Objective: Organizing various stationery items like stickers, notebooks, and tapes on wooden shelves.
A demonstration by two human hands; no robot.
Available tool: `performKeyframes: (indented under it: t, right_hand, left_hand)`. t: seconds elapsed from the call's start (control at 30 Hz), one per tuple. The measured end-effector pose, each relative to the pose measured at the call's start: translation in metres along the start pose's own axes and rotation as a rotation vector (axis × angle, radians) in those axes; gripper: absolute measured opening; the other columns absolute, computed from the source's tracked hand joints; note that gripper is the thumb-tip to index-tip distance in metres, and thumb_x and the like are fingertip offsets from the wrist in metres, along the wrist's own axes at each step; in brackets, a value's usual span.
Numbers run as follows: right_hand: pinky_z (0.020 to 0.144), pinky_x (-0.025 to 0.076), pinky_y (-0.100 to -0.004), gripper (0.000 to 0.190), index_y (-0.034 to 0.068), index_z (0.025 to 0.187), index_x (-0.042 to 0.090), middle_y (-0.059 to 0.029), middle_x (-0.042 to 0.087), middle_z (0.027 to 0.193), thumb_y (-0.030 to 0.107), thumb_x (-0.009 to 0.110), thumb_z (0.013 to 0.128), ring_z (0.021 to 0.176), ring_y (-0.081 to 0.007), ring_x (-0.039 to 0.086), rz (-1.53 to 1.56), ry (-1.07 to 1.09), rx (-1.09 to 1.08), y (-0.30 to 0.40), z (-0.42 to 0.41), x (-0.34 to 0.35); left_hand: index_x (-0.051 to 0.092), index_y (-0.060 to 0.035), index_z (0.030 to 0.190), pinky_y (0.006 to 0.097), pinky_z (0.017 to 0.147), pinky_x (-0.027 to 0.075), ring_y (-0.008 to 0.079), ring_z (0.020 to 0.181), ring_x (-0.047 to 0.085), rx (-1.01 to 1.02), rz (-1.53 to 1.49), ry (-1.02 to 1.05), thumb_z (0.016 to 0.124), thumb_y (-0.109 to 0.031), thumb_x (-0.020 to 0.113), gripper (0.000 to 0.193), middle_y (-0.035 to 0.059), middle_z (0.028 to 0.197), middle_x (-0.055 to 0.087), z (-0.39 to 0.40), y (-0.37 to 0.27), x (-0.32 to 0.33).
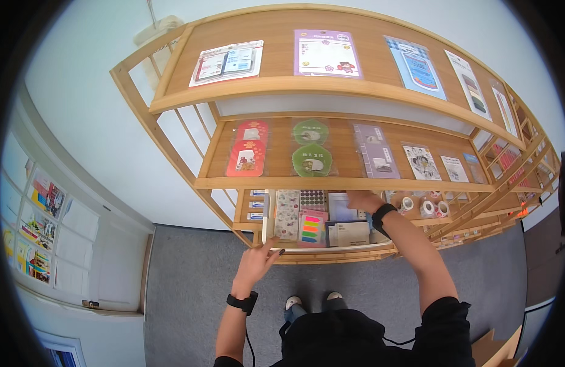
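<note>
A white-rimmed tray (337,249) sits on the lower shelf with stationery in it. My left hand (259,261) is at its near left corner, fingers apart, holding nothing. My right hand (365,201) reaches into the tray's right part, beside a pale blue packet (341,208); its fingertips are partly under the middle shelf's edge, so whether it grips something cannot be told. Also in the tray are a sticker sheet (287,215), a sheet of dark round stickers (312,199), a pack of coloured arrow index tabs (311,229) and cream paper packets (352,233).
A bamboo shelf unit (310,183) stands before me, its middle board edge just above my right hand. Packaged stationery, including a purple notepad (327,54), lies on the upper shelves. Tape rolls (427,208) are right of the tray. A white door (112,266) is at left.
</note>
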State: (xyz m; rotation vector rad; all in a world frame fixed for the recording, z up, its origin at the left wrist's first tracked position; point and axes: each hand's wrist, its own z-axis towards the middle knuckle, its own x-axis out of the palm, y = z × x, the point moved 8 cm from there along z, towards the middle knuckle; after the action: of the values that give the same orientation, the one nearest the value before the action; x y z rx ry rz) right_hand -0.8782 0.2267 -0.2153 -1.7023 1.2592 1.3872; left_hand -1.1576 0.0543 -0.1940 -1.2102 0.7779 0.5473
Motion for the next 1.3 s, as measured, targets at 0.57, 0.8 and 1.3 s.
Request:
performKeyframes:
  t: [0.57,0.8,1.3]
  right_hand:
    - [0.098,0.038,-0.0443,0.045,0.007,0.114,0.06,-0.0186,0.057,0.118,0.01,0.061,0.069,0.112,-0.0342,0.052,0.004,-0.296,0.074,-0.017,-0.002,0.01]
    - [0.097,0.036,-0.0444,0.04,0.009,0.109,0.061,-0.0179,0.058,0.115,0.012,0.062,0.069,0.114,-0.0323,0.051,0.001,-0.145,-0.042,0.019,-0.006,0.002]
    - [0.09,0.041,-0.0418,0.016,0.009,0.082,0.06,-0.0073,0.054,0.099,0.007,0.067,0.068,0.11,-0.03,0.044,-0.009,-0.073,-0.338,0.045,-0.109,-0.043]
  left_hand:
    - [0.058,-0.0064,0.106,0.0395,0.06,0.052,0.0312,0.069,0.066,0.096,-0.006,0.003,0.082,-0.021,0.063,0.029,0.0154,0.07,0.065,0.005,-0.009,0.004]
    - [0.059,-0.0043,0.104,0.0382,0.06,0.053,0.0307,0.07,0.067,0.079,0.029,0.031,0.083,-0.018,0.063,0.025,0.0173,0.073,0.066,0.002,-0.009,0.002]
    - [0.061,-0.0046,0.091,0.0365,0.058,0.053,0.0283,0.064,0.067,0.101,0.035,-0.024,0.081,-0.025,0.067,0.024,0.0127,0.064,0.065,-0.003,-0.005,0.01]
